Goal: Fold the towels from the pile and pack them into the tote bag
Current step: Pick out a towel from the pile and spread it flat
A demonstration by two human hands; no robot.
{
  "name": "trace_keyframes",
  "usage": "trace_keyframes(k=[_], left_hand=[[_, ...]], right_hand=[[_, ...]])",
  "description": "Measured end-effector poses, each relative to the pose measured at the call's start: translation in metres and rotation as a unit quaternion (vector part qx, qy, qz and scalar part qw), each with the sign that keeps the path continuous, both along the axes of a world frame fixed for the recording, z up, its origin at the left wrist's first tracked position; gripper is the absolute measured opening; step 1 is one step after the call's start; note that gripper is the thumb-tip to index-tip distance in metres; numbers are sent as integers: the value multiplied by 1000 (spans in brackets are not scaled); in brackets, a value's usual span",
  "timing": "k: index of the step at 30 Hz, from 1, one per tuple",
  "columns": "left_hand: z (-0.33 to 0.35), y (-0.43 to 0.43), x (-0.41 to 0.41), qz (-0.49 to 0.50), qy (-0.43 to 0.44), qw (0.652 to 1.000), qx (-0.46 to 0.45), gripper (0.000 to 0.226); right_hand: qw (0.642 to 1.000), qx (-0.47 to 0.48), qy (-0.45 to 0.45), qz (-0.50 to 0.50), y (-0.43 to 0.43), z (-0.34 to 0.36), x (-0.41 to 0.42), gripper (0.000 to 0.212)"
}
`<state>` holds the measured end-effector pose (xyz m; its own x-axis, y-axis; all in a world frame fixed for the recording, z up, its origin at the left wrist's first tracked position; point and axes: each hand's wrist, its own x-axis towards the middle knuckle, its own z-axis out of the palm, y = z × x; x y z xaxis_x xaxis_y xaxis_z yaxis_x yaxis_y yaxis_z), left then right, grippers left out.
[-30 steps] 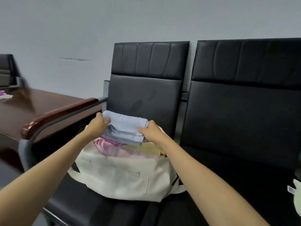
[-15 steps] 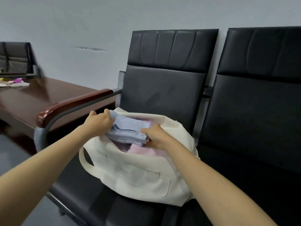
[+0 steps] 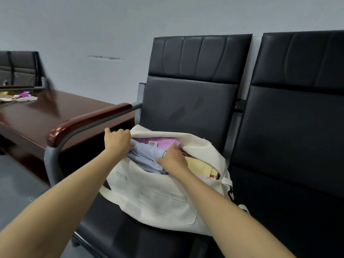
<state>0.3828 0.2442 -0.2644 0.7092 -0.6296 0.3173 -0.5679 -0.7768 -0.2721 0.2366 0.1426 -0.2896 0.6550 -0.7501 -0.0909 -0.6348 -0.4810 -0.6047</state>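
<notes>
A cream tote bag (image 3: 160, 200) sits on the left black seat with its zip mouth open. A folded light-blue towel (image 3: 147, 157) lies in the bag's left half. My left hand (image 3: 117, 141) grips the towel's left end at the bag's rim. My right hand (image 3: 172, 160) presses down on the towel's right end, fingers partly tucked under it. Under and behind it lie a purple towel (image 3: 163, 142) with a barcode label and a yellow towel (image 3: 200, 167) on the right.
The bag's seat has a wooden-topped armrest (image 3: 89, 120) on its left and a second black seat (image 3: 297, 146) on its right. A dark wooden table (image 3: 42, 116) stands to the left, with small cloths (image 3: 24, 96) at its far end. Another chair (image 3: 20, 69) stands behind.
Both hands have brought the blue towel down from above the bag into its mouth. The camera view has shifted, so the bag now sits more to the right.
</notes>
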Motion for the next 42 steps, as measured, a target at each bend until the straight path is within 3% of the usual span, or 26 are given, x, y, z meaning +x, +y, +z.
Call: trace_keyframes(k=[3, 6, 8, 12, 14, 23, 25, 29, 33, 37, 42], left_hand=[[-4, -2, -12, -82, -24, 995, 44, 19], [3, -2, -28, -89, 45, 994, 38, 24], [1, -1, -40, -43, 122, 991, 15, 36], [-28, -8, -45, -9, 223, 974, -41, 63], [-35, -14, -39, 15, 244, 970, -2, 75], [-43, -23, -32, 42, 274, 961, 0, 84], [-35, -23, -40, 43, 266, 963, -2, 76], [-7, -21, -73, -4, 288, 957, -23, 36], [19, -29, -133, -86, 312, 945, -44, 33], [28, -56, -212, -202, 307, 924, -109, 16], [37, -110, -343, -333, 381, 852, -132, 24]], right_hand=[[997, -76, 15, 3, 6, -1, 8, 60], [971, -233, -13, 42, 4, 1, 1, 49], [942, -310, -37, 123, 4, -3, -8, 34], [941, -259, -13, 218, -2, -6, -26, 26], [935, -250, 23, 250, -7, -5, -31, 25], [938, -138, 80, 309, -16, -13, -12, 33], [943, -127, 65, 301, -17, -9, -25, 39], [962, -132, 34, 236, -17, 6, -79, 45], [973, -148, 57, 167, -30, 34, -156, 40], [981, -170, 58, 77, -54, 61, -264, 32], [981, -166, 86, -57, -84, 78, -424, 31]])
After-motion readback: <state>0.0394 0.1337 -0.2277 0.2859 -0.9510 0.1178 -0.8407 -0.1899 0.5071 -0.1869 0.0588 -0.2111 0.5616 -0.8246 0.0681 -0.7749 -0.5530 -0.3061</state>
